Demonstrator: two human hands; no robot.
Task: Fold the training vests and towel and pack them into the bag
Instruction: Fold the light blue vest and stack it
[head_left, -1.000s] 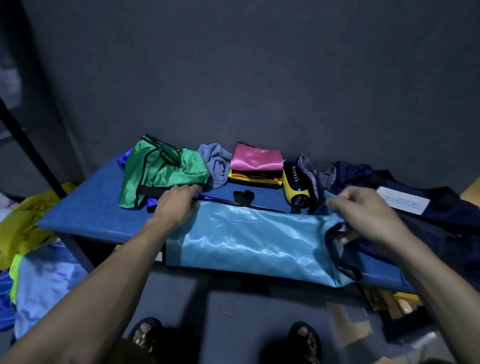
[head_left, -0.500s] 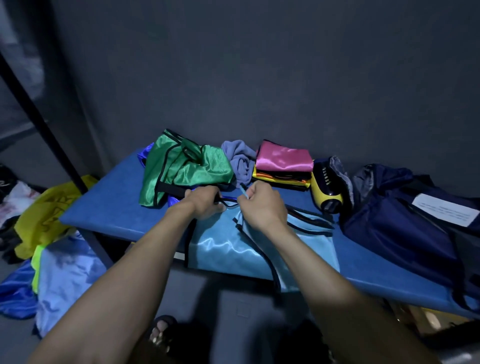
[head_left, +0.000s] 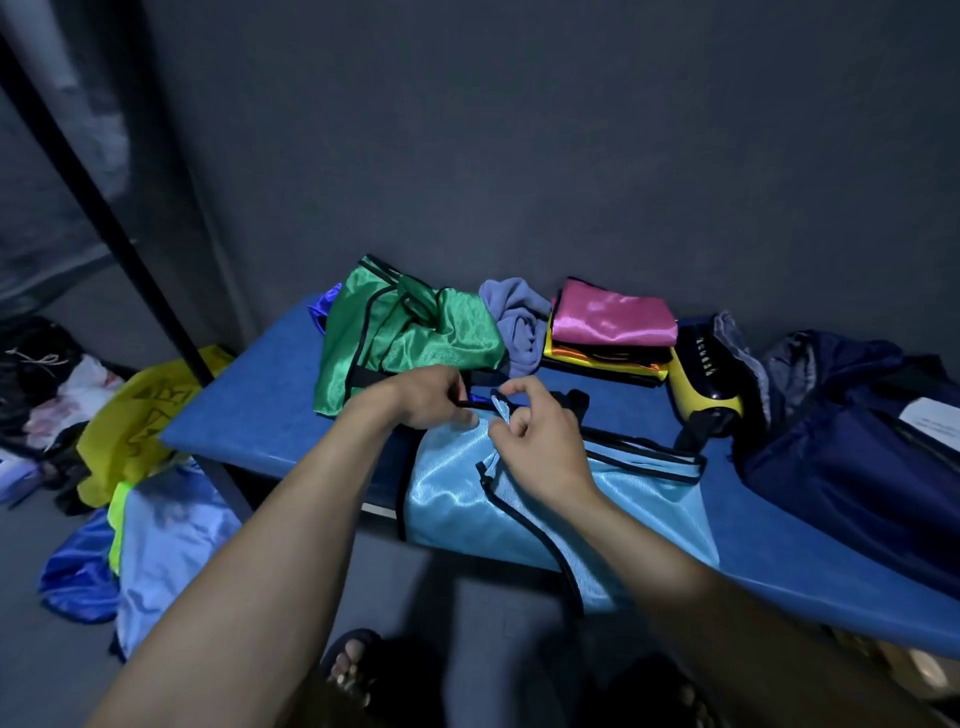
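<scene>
At the centre of the frame a light blue vest (head_left: 519, 499) with black trim lay folded across the blue surface (head_left: 249, 421), its lower edge hanging over the front rim. The left hand (head_left: 428, 397) gripped the vest's upper left corner, fingers curled around the black edging. Just to its right, the right hand (head_left: 540, 441) pinched a small strip of the same blue fabric between thumb and fingers, near the vest's top edge; the two hands were close together but apart.

Behind the left hand sat a crumpled green vest (head_left: 405, 332) with a scrap of dark blue cloth showing beneath it. To its right lay a bunched grey-lilac towel (head_left: 514, 322), and beside that a neat stack of folded vests (head_left: 610, 332), pink on top, orange and yellow below. Further right stood a yellow and black device (head_left: 706, 384), touching the navy bag (head_left: 852, 452) that slumped at the right edge of the surface.

On the floor at lower left lay loose cloths (head_left: 140, 509) in yellow, pale blue and royal blue.
</scene>
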